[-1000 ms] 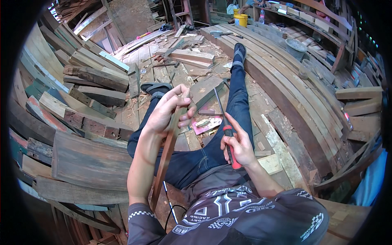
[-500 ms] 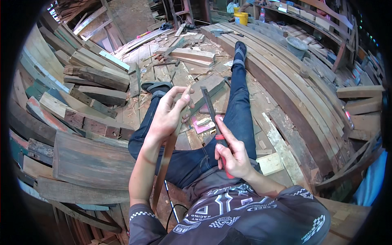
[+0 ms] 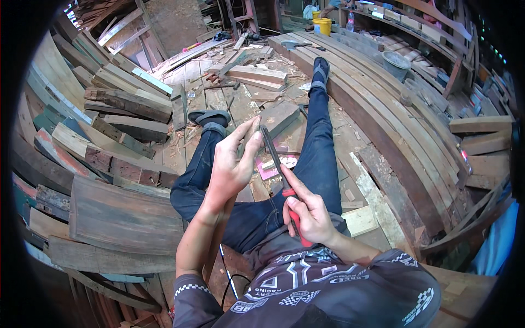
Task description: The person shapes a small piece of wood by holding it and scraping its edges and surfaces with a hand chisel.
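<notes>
My right hand (image 3: 311, 213) is wrapped round the red and black handle of a chisel (image 3: 272, 148), index finger laid along its dark, flat blade. The blade points up and away, its tip beside the fingertips of my left hand (image 3: 234, 161). That hand is closed, thumb and fingers pinching the upper end of a thin wooden strip (image 3: 217, 232). Most of the strip is hidden behind my left hand and forearm; a brown length shows beside the arm. Whether blade and strip touch, I cannot tell. Beyond the hands, a thick wooden block (image 3: 280, 117) lies on the floor between my legs.
Long curved planks (image 3: 377, 104) are stacked along the right. Short timber offcuts (image 3: 128, 104) pile up on the left, near a wide board (image 3: 126, 216). Wood chips and a pink piece (image 3: 268, 170) lie on the floor. Farther off stand a yellow bucket (image 3: 322, 26) and a grey tub (image 3: 396, 60).
The chisel has swung left and tilted, bringing its blade tip against or near my left fingertips. My left hand has turned, covering more of the strip.
</notes>
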A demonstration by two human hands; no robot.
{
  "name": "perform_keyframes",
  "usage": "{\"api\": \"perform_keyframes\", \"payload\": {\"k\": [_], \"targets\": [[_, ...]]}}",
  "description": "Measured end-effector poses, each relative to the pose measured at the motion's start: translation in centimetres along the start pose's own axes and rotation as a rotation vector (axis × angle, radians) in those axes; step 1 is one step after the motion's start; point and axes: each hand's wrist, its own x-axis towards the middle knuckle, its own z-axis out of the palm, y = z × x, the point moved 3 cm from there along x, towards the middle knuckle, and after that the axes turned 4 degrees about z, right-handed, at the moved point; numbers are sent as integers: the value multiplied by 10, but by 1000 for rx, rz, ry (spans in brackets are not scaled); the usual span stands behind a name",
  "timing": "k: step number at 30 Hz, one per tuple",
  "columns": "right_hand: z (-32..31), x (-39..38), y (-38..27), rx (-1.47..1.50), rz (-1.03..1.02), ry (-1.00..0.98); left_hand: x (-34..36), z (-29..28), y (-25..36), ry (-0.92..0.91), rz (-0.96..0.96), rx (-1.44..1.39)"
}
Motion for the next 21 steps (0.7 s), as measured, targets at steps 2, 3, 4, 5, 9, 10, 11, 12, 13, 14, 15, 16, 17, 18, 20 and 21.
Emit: {"api": "perform_keyframes", "payload": {"k": [2, 3, 4, 5, 9, 10, 11, 12, 13, 14, 15, 16, 17, 18, 20, 21], "targets": [[1, 0, -1, 49, 12, -9, 0, 0, 3, -4, 12, 19], [1, 0, -1, 98, 24, -18, 1, -1, 6, -4, -7, 7], [2, -1, -1, 98, 24, -19, 1, -1, 8, -5, -26, -5], [3, -1, 0, 111, 17, -19, 1, -1, 8, -5, -26, -5], [4, -4, 1, 115, 12, -10, 0, 1, 6, 2, 89, 36], [5, -4, 2, 115, 12, -10, -1, 1, 6, 4, 130, 55], [5, -5, 3, 101, 7, -6, -1, 1, 6, 4, 131, 55], [5, -5, 3, 87, 2, -2, -2, 2, 6, -1, 126, 59], [6, -5, 3, 87, 2, -2, -2, 2, 6, -7, 121, 63], [6, -6, 3, 75, -3, -1, -2, 2, 6, -7, 120, 63], [6, -6, 3, 64, -7, 0, -3, 2, 6, 2, 151, 85], [7, -7, 3, 64, -7, 0, -3, 2, 7, 11, 182, 108], [7, -6, 4, 48, -18, 3, -4, 2, 8, 10, 183, 108], [7, -6, 4, 32, -30, 7, -5, 2, 11, 13, 195, 132], [7, -7, 4, 13, -48, 8, -6, 2, 16, 16, 205, 156], [8, -8, 4, -5, -65, 8, -6, 2, 19, 26, 234, 183]]}}
